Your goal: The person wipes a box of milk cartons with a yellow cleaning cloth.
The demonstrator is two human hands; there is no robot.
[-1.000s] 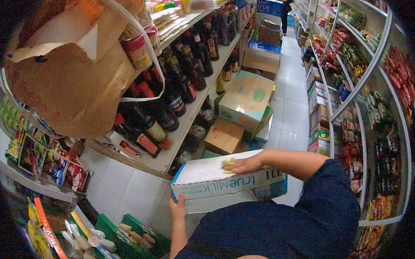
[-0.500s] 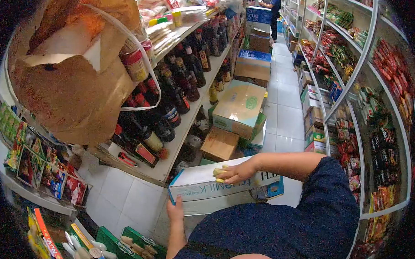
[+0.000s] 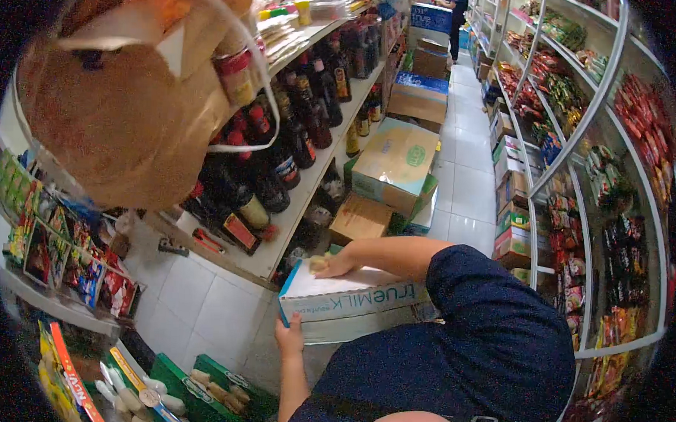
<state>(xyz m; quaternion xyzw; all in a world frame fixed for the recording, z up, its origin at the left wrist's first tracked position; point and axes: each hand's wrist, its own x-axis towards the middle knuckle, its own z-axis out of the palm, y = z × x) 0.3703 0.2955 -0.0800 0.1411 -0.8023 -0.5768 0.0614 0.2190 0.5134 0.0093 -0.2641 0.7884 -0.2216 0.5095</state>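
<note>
A white and blue milk carton box (image 3: 353,307) lies in front of my body, its side lettered "true MILK". My left hand (image 3: 290,334) grips its near left corner, thumb up along the side. My right hand (image 3: 340,265) is closed on a crumpled yellow cloth (image 3: 319,265), pressed to the box's top close to its far left end. My right forearm crosses above the top and covers part of it.
Dark sauce bottles (image 3: 280,164) line the left shelf, beside a hanging brown paper bag (image 3: 117,129). Stacked cartons (image 3: 396,157) stand ahead along the tiled aisle (image 3: 463,148). Packet-filled racks (image 3: 577,182) flank the right. A person (image 3: 458,22) stands at the far end.
My right hand has slid left along the box's top with the yellow cloth, from about the middle to the left end. My left hand keeps hold of the corner.
</note>
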